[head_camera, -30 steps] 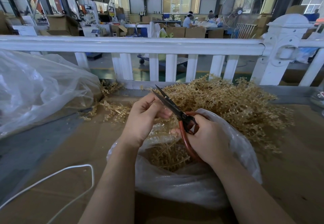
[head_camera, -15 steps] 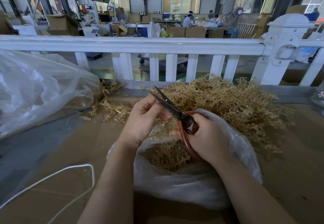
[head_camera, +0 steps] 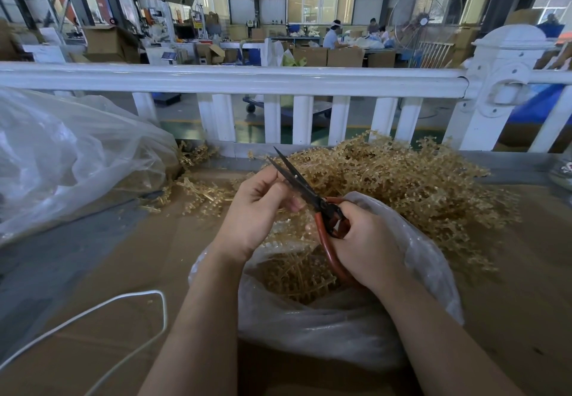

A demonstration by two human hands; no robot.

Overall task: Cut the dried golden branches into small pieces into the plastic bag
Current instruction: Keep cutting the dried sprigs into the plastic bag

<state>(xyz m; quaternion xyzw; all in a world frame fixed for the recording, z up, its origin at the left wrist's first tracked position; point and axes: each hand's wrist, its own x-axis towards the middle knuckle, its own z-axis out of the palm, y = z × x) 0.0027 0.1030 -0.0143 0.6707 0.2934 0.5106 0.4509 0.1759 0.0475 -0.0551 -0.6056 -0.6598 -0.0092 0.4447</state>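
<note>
A big heap of dried golden branches (head_camera: 411, 185) lies on the cardboard-covered table behind an open clear plastic bag (head_camera: 325, 327) that holds cut golden pieces (head_camera: 294, 275). Over the bag's mouth, my right hand (head_camera: 368, 247) grips red-handled scissors (head_camera: 309, 194), whose dark blades point up and left and stand slightly apart. My left hand (head_camera: 257, 210) has its fingers curled and pinches a small golden sprig by the blades; the sprig is mostly hidden behind the fingers.
A large crumpled clear plastic sheet (head_camera: 71, 160) covers the table's left. Loose golden sprigs (head_camera: 201, 194) lie beside it. A white cord (head_camera: 123, 306) loops at the front left. A white railing (head_camera: 247, 79) borders the table's far edge.
The scissor blades have opened a little wider. Both hands stay over the bag with barely any shift.
</note>
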